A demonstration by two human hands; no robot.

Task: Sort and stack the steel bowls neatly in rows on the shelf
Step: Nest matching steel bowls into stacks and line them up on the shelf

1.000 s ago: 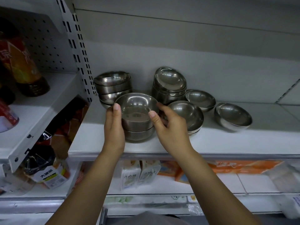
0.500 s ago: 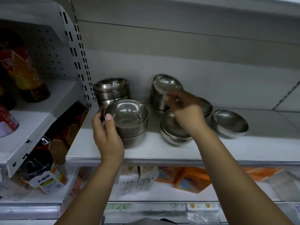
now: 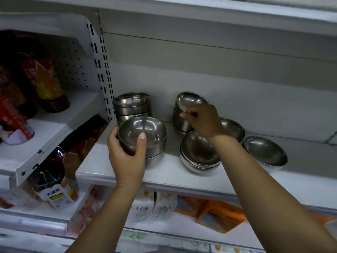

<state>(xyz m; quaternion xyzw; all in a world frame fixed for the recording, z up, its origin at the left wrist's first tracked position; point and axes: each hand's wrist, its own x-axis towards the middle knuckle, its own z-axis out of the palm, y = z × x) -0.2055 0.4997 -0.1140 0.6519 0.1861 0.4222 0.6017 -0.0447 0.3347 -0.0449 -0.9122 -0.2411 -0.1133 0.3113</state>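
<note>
Several steel bowls stand on the white shelf. My left hand grips the front stack of bowls, thumb over the top bowl's rim. Behind it sits a back-left stack. My right hand reaches to the tilted back stack, its fingers pinching the rim of the top bowl. Below my right wrist lies a low stack of wider bowls. A single bowl leans at the right, and another bowl shows behind my wrist.
A slotted upright post borders the shelf on the left. Beyond it, sauce bottles stand on a neighbouring shelf. Cartons and orange packets lie on the shelf below. Bare shelf surface stretches to the right of the bowls.
My right hand left the front stack and moved up and right to the tilted back stack. My left hand stayed on the front stack. The camera moved closer.
</note>
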